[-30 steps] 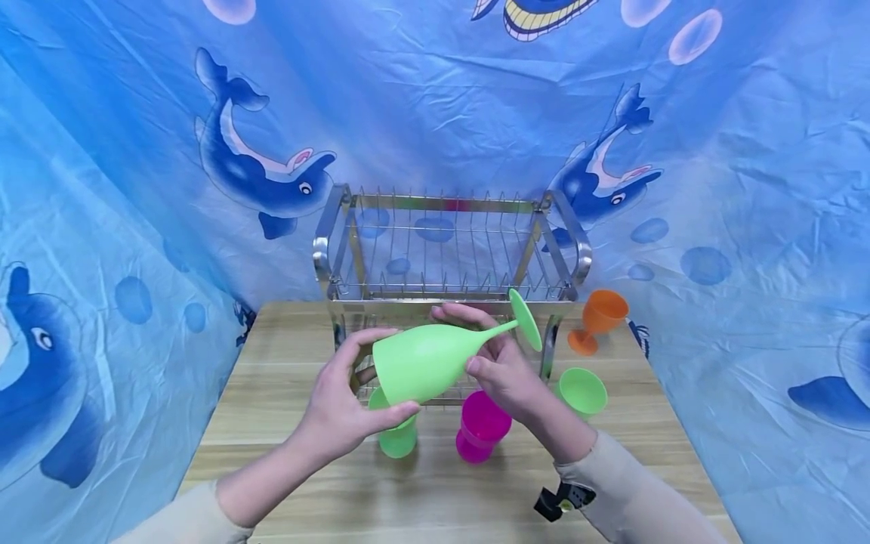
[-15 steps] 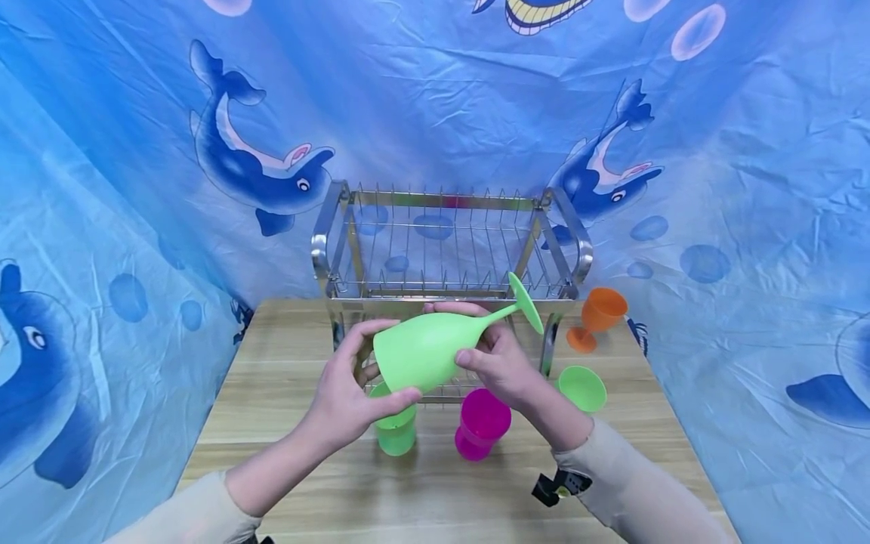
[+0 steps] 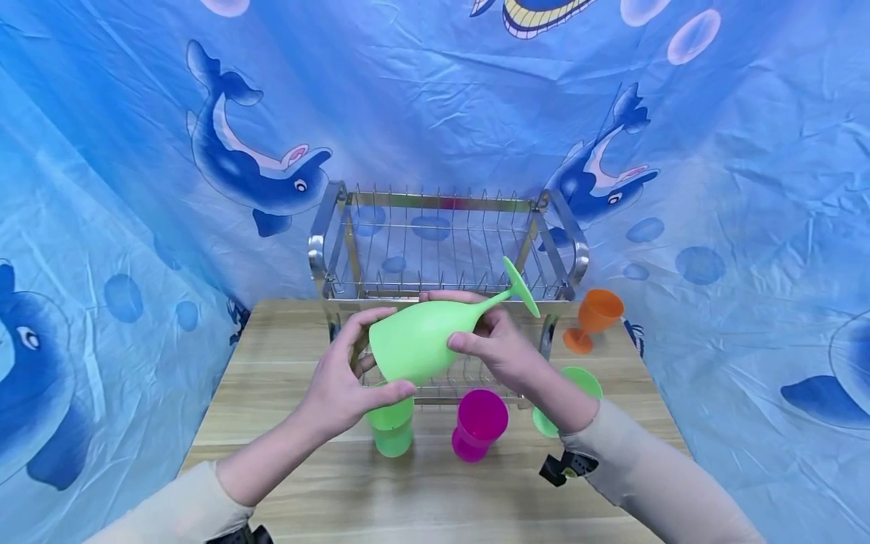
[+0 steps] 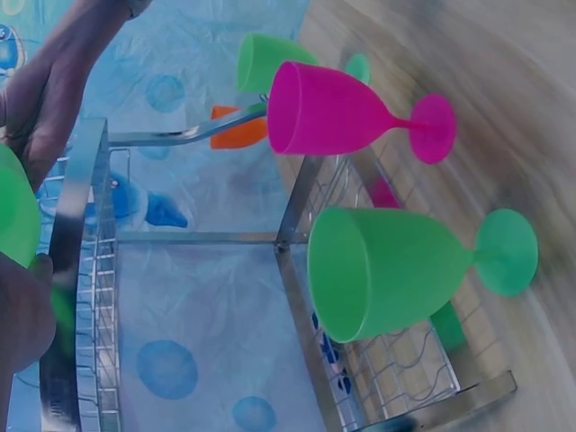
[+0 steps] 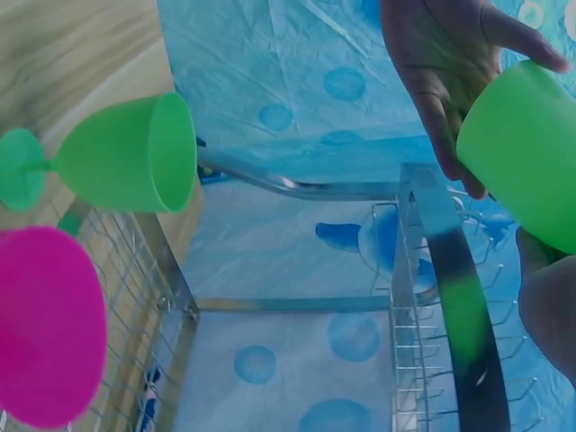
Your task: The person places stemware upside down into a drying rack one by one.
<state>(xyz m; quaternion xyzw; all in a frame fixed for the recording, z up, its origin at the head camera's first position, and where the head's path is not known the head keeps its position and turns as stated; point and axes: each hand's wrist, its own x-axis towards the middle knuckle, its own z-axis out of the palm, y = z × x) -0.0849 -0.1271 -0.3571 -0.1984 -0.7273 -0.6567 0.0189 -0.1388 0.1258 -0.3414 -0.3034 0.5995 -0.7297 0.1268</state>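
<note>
Both hands hold a light green plastic goblet [image 3: 418, 344] tilted sideways in front of the rack, its mouth to the left and its foot up to the right. At the rim, my left hand [image 3: 340, 381] grips with thumb below and fingers above. My right hand [image 3: 506, 351] holds the bowl near the stem, thumb on the near side, other fingers mostly hidden behind. Below stand another green goblet [image 3: 393, 434] and a magenta goblet [image 3: 481, 419], both upright on the table; the left wrist view also shows this magenta goblet [image 4: 324, 110].
A two-tier metal dish rack [image 3: 448, 291] stands at the back of the wooden table [image 3: 285, 483]. To the right are an orange goblet [image 3: 600, 311] and a green goblet [image 3: 581, 380], partly behind my right forearm. A blue dolphin-print curtain [image 3: 435, 113] surrounds the table.
The held goblet has risen slightly, its foot swinging higher as it tilts more. Both hands moved up with it, and my right forearm now covers part of the right green goblet.
</note>
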